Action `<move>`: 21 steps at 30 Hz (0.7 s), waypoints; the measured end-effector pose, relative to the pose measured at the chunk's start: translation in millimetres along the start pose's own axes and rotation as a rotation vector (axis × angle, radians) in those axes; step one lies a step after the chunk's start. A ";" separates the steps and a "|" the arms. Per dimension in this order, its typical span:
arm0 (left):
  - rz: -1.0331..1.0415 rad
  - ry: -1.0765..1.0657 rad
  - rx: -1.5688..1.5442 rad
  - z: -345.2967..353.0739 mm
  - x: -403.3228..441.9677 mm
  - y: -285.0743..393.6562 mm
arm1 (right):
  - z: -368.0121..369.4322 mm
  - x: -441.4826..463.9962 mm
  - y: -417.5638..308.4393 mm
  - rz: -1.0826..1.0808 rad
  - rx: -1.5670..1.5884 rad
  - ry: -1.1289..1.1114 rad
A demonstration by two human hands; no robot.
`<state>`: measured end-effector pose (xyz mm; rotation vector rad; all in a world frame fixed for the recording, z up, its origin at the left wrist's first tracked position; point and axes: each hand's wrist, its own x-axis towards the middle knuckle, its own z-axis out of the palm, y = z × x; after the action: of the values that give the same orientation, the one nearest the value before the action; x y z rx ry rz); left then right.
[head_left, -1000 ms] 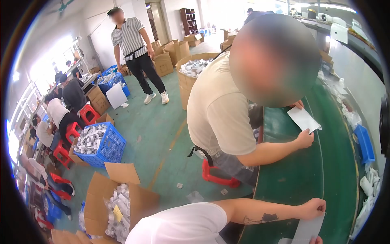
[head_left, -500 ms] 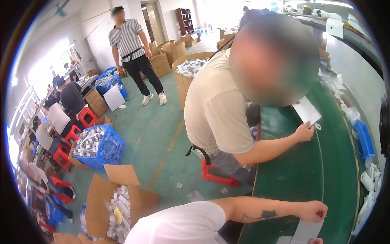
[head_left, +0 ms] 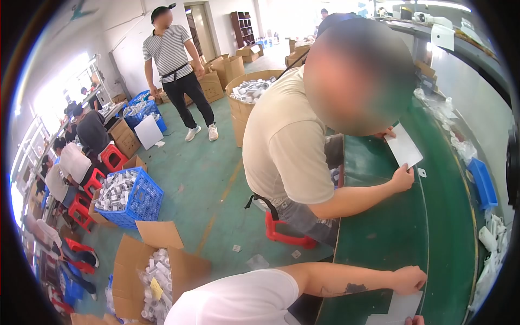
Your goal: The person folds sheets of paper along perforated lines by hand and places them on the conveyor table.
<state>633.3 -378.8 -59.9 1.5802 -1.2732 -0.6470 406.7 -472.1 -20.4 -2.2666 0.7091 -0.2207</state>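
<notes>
My left hand (head_left: 409,279), at the end of a bare forearm from a white sleeve, is closed on the upper edge of a white sheet (head_left: 403,306). The sheet is over the green work surface (head_left: 379,238), low in the view. At the bottom edge, the fingertips of my right hand (head_left: 415,320) pinch the sheet's lower corner; the rest of that hand is out of frame. Another flat white piece (head_left: 377,319) lies beside the sheet, partly cut off. Whether the sheet is paper or card, I cannot tell.
Close by, a seated co-worker (head_left: 292,135) holds another white sheet (head_left: 404,147) in both hands. A small white tag (head_left: 422,173) lies near it. Past the surface is a blue bin (head_left: 482,183). Behind are a cardboard box (head_left: 130,271), a blue crate (head_left: 138,200) and a standing person (head_left: 172,59).
The view has shifted slightly. My left hand stays on the sheet, a little closer in. The co-worker's sheet shows more of its face, and their far hand is now more visible.
</notes>
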 end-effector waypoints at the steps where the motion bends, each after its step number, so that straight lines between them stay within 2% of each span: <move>1: 0.008 0.064 0.077 10.8 4.9 -10.3 | 3.2 0.1 -7.4 -0.155 -0.325 0.104; 2: 0.006 0.067 0.077 7.7 3.4 -7.0 | 0.8 1.7 -0.3 -0.157 -0.326 0.102; 4: 0.180 0.044 -0.261 -4.4 -1.5 9.4 | -9.4 3.6 21.6 0.004 0.150 0.024; 5: 0.184 0.039 -0.264 -11.5 -4.5 19.6 | -15.4 0.2 22.5 0.008 0.148 0.030; 7: 0.142 -0.074 -0.581 -23.3 -10.7 33.7 | -23.9 -6.4 23.5 0.161 0.388 -0.015; 8: 0.142 -0.075 -0.583 -22.4 -9.8 30.7 | -20.2 -5.0 22.2 0.162 0.387 -0.014; 10: 0.154 -0.050 -0.192 -18.0 -6.1 15.7 | -8.2 0.2 14.0 0.056 0.126 -0.039; 11: 0.154 -0.049 -0.192 -9.7 -1.4 4.4 | -6.0 -0.2 1.4 0.056 0.126 -0.040; 13: 0.079 0.034 0.070 9.2 8.0 -15.5 | -3.7 -2.1 -24.4 0.003 -0.285 0.016; 14: 0.076 0.036 0.068 6.0 5.1 -9.2 | -8.0 -2.8 -23.1 0.002 -0.285 0.012; 16: 0.192 0.207 -0.358 -8.3 -2.2 18.2 | -23.5 -6.8 -11.9 0.032 0.134 -0.020; 17: 0.168 0.242 -0.486 -17.3 -3.4 27.1 | -28.3 -10.6 -7.2 0.072 0.282 -0.005; 18: 0.102 0.246 -0.537 -20.0 4.4 20.8 | -30.0 -15.5 -3.6 0.075 0.281 -0.002; 20: -0.071 0.251 -0.671 -34.1 3.8 22.2 | -30.1 -21.9 -2.1 0.070 0.741 0.162; 21: -0.128 0.219 -0.664 -35.2 5.4 17.8 | -33.4 -18.3 1.6 -0.071 0.826 0.011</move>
<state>657.5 -371.2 -29.2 1.1391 -0.6925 -0.8443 378.9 -483.1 3.2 -1.4974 0.4244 -0.4636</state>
